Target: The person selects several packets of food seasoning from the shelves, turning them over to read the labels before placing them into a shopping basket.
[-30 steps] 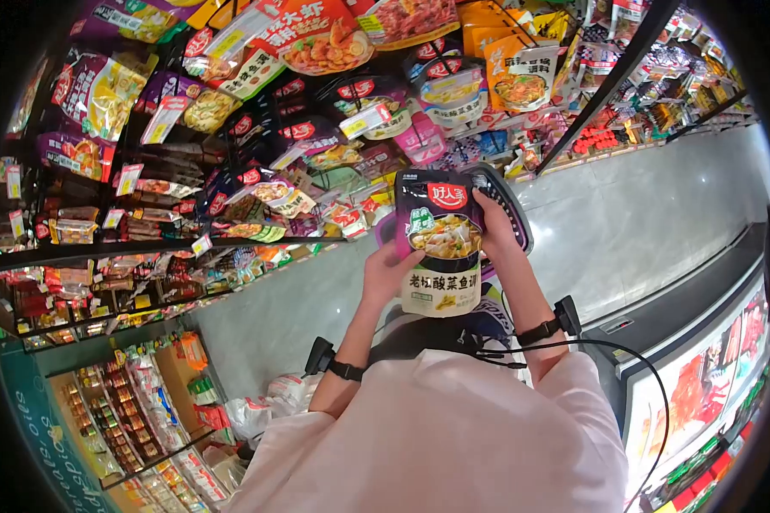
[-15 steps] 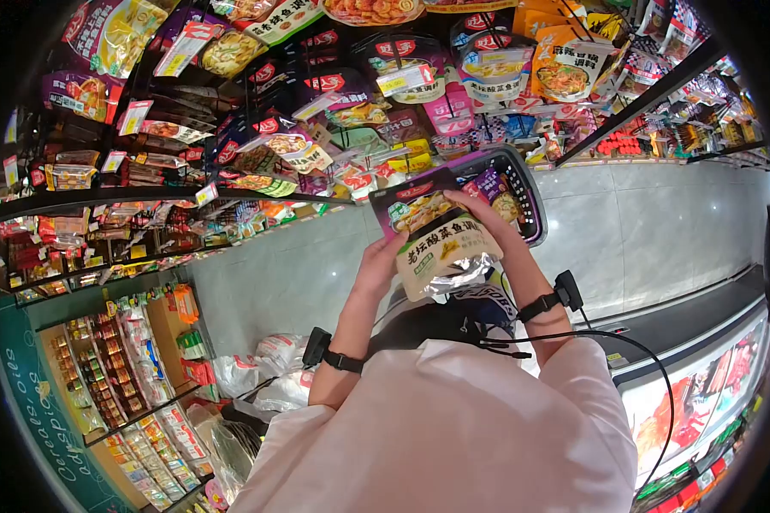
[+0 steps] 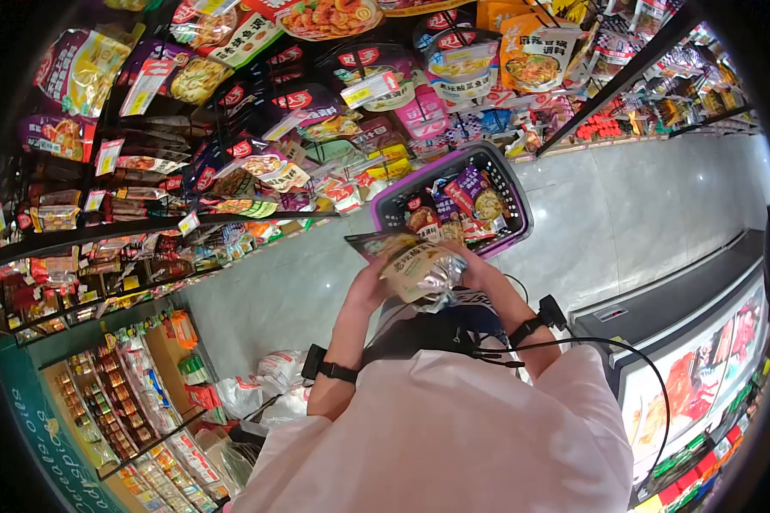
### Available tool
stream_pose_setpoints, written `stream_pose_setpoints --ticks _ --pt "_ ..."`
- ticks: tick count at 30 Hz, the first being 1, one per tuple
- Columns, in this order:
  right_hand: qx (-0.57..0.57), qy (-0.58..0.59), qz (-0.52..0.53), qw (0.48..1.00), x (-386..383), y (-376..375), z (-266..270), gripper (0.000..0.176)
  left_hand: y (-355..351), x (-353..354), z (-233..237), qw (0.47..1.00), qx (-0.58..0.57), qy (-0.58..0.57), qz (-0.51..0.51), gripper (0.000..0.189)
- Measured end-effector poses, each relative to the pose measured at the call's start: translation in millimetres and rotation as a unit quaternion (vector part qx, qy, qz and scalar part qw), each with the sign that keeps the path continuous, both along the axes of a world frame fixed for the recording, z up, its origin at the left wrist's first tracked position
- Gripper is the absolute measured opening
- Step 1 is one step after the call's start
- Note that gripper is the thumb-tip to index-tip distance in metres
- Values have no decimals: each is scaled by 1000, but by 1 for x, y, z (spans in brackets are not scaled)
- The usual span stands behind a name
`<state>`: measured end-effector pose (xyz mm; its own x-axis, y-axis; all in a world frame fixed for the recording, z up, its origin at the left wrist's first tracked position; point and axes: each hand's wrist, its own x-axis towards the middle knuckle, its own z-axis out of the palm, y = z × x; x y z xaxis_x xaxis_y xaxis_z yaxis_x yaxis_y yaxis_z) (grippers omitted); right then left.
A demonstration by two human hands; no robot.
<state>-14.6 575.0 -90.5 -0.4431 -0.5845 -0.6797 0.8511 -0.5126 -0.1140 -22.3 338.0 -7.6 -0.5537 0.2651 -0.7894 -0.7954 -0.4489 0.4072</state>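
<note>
A beige and dark seasoning pouch (image 3: 412, 272) with Chinese lettering and a silvery lower end is held in front of my body, its far end tilted away. My left hand (image 3: 370, 280) grips its left side, and my right hand (image 3: 477, 267) is closed on the right side; some fingers are hidden behind the pouch. Just beyond it on the floor stands a dark shopping basket (image 3: 524, 198) with a purple rim. Inside the basket lie several colourful food packets (image 3: 460, 201), a purple one among them.
Shelves of hanging seasoning pouches (image 3: 368, 73) with price tags fill the far side. A grey tiled floor (image 3: 603, 214) runs to the right. A chest freezer (image 3: 667, 299) stands at right, a packet rack (image 3: 115, 393) and plastic bags (image 3: 261, 385) at lower left.
The pouch has come down toward my body and tipped, both hands moving with it. The basket's contents, mostly covered before, now show. My view has shifted slightly.
</note>
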Motion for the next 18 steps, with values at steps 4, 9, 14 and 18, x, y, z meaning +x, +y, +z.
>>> stream_pose_setpoints --ticks 4,9,14,18 --pt "113 17 18 993 40 39 -77 41 -6 2 -32 992 -49 -59 98 19" --pt "539 344 324 697 158 138 -271 21 -23 -2 -49 975 -46 -106 191 12" --pt "334 95 107 932 195 172 -261 13 -43 -6 -93 970 27 -165 177 11" --pt "449 255 117 848 198 160 -262 16 -6 -22 -98 987 -71 -145 -9 14"
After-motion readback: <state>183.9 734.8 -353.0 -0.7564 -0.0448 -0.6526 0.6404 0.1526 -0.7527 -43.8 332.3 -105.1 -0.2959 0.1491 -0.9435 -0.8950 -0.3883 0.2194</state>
